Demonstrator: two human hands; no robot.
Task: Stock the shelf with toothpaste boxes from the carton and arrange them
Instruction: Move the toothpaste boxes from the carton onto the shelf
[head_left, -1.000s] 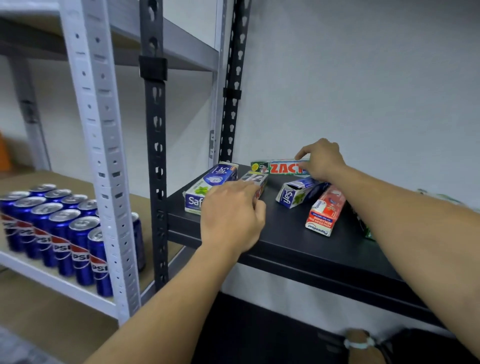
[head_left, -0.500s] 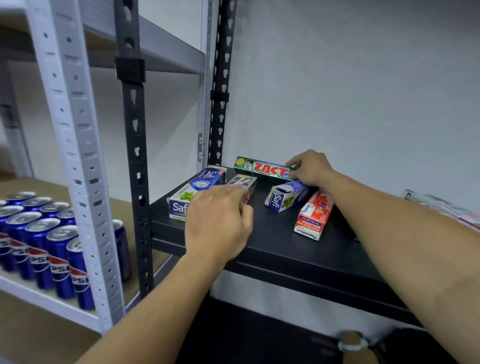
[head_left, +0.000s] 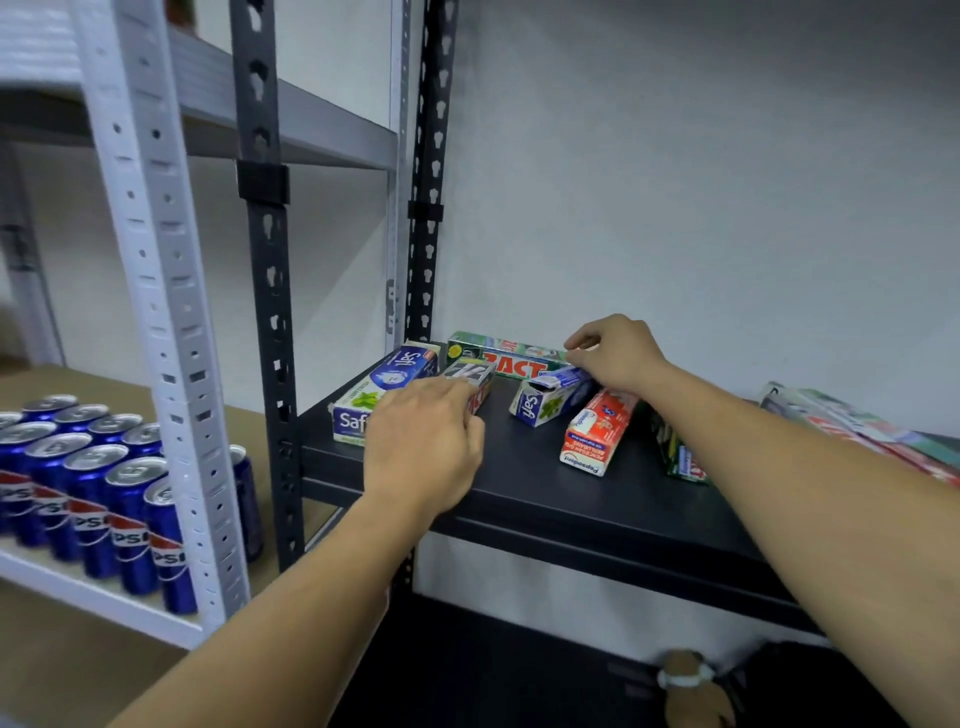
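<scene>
The fingers (head_left: 453, 396) of my left hand (head_left: 423, 447) are bent and bunched at the near end of a small dark box (head_left: 470, 375). My knuckles hide their tips, so I cannot tell whether they pinch it or only nudge it. On my right hand (head_left: 615, 353) the fingers arch a little apart, thumb tip on the end of the ZACT box (head_left: 506, 358), gripping nothing. I judge this to be the arranging step: the boxes are on the black shelf (head_left: 571, 499) but lie askew. Next I need to square the small box beside the long Safi box (head_left: 384, 395), then turn the short Safi box (head_left: 550, 399), its end flap open, and the Pepsodent box (head_left: 597, 436) into line. The cardboard looks light, so gentle pushes should do. More boxes (head_left: 857, 431) lie heaped at the far right; no carton shows.
</scene>
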